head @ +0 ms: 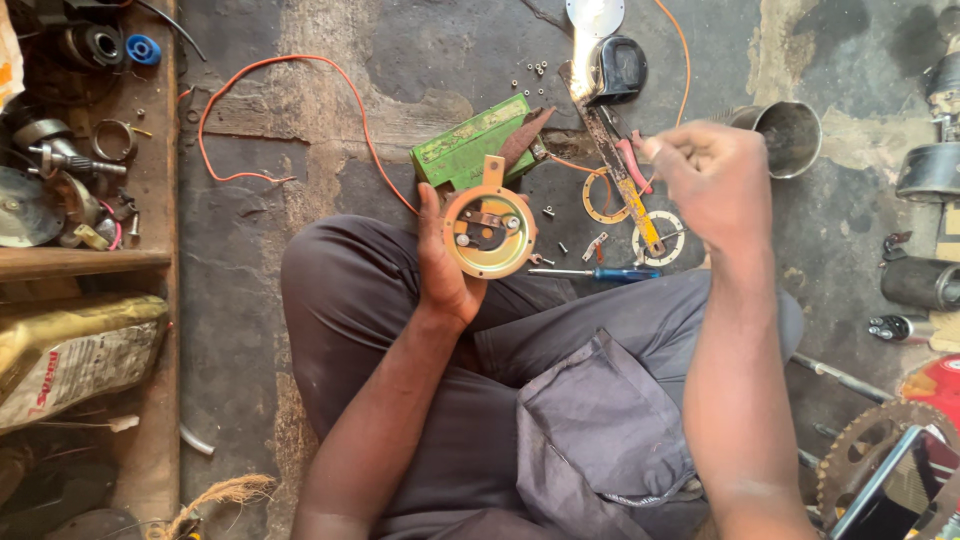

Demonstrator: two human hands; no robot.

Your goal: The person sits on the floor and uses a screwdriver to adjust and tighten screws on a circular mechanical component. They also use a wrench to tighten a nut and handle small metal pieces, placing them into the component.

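Two bare hands are in view above the lap of a person seated on a stained concrete floor (250,330). Left hand (442,262) is closed around the edge of a round, gold-coloured metal housing (489,232), thumb and fingers clamped on its left rim; the housing faces up, held over the left knee, with a tab projecting from its top and small metal parts and screws visible inside. Right hand (712,180) is raised above the right knee, curled almost into a fist, fingertips pinched together; whether anything small is pinched between them cannot be told.

On the floor just beyond the housing lies a green rectangular box (468,146), with a rusty brown blade-shaped piece (524,136) resting against it. An orange wire (290,100) loops across the floor to its left. A blue-handled screwdriver (600,273) lies just in front of the knees, between the two hands. A long, dirty metal tool with a yellow section (622,170) runs from a black dome-shaped part (617,68) down toward a ring-shaped gasket (660,240). Loose screws (535,70) are scattered near the dome. A metal cup (790,135) stands beyond the right hand. A wooden shelf (80,262) of assorted parts occupies the left edge.
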